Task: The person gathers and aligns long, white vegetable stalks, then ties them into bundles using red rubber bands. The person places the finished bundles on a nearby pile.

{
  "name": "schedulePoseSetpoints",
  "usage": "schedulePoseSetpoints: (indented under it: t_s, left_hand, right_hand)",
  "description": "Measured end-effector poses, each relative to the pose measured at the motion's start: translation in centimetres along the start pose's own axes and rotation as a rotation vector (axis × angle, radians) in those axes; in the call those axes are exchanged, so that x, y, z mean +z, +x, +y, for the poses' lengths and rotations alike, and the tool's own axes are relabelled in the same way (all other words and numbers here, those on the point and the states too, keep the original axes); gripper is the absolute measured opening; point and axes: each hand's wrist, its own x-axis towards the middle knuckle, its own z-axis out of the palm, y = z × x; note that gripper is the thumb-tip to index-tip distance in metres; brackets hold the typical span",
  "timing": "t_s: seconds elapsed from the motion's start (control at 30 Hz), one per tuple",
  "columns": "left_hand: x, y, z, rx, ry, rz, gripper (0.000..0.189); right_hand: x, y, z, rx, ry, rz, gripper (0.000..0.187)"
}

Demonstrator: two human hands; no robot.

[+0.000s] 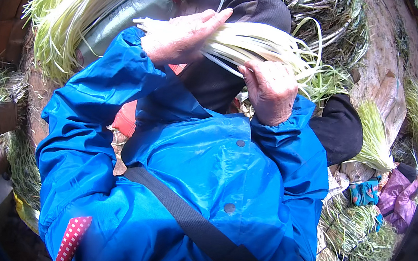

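A bunch of long, pale, blanched leaves, like yellow chives, lies crosswise over the dark-trousered legs. My left hand grips it near the white stem ends, which stick out to the left past the wrist. One pale strand stands up beside the thumb and fingers of that hand. At the bunch's lower edge, my right hand has curled fingers holding some of the strands; its fingertips are partly hidden. Loose yellow-green leaf ends spread to the right, beyond the right hand.
A larger pile of pale leaves rests on a woven sack at upper left. Bricks stand at far left. Dry and green leaf heaps lie at top right. Another pale bunch and a person's purple sleeve appear at right.
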Motion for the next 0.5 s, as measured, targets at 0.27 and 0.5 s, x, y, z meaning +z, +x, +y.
schedulePoseSetpoints:
  t_s: [0.27, 0.5]
  left_hand:
    - [-0.7, -0.7, -1.3, 0.173, -0.181, 0.003, 0.085]
    - [-1.0, -1.4, -2.9, 0.071, -0.930, 0.266, 0.040]
  right_hand:
    - [1.7, -0.2, 0.8, -0.003, -0.195, -0.146, 0.073]
    - [3.2, -0.5, 1.1, 0.017, -0.271, -0.092, 0.079]
